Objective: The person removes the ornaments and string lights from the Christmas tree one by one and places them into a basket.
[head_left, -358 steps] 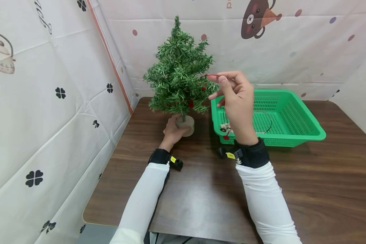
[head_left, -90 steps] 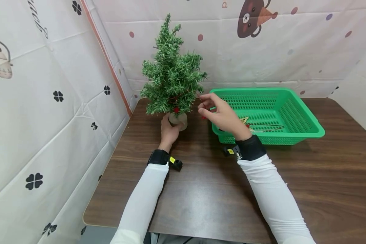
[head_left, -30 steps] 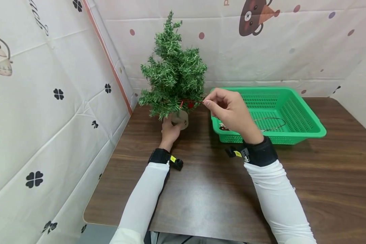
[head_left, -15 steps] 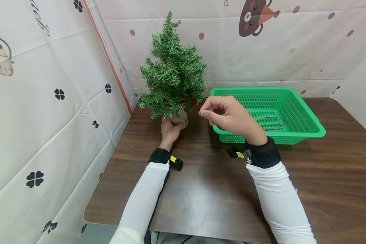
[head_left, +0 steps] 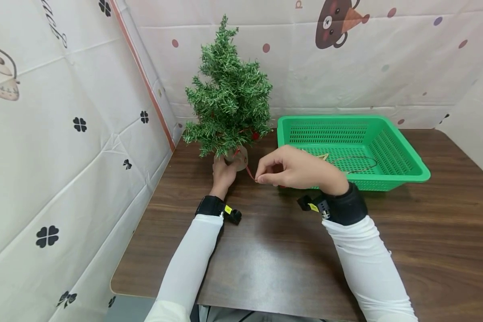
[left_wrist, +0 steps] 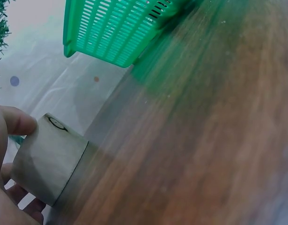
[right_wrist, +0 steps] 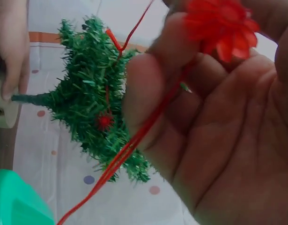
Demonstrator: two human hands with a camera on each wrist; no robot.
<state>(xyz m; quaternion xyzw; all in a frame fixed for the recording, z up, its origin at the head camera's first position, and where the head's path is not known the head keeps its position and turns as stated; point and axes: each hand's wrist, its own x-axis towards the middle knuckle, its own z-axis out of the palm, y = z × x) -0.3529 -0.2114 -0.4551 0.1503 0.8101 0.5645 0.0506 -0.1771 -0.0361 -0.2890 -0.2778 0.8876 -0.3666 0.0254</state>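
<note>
A small artificial Christmas tree [head_left: 229,98] stands on a pale round base [head_left: 243,157], which my left hand [head_left: 224,173] grips from the left. In the left wrist view, thumb and fingers lie around the base [left_wrist: 50,159]. My right hand [head_left: 295,169], to the right of the base and low over the table, pinches a red cord [head_left: 249,172] that slants from the lowest branches to its fingertips. Seen from the right wrist, a red flower ornament [right_wrist: 223,26] hangs by the palm, with cord strands [right_wrist: 118,161] trailing below. Another red flower [right_wrist: 105,121] hangs among the branches.
A green plastic basket [head_left: 402,179] sits behind and right of the right hand. In it lie a thin cord [head_left: 362,169] and a gold-coloured piece [head_left: 324,156], partly covered by the hand. A patterned white sheet [head_left: 346,89] hangs behind the table [head_left: 265,255].
Over the last second my right hand has come down from branch height, drawing the red cord downward. Earlier it was higher, beside the right-hand branches. My left hand has kept hold of the base.
</note>
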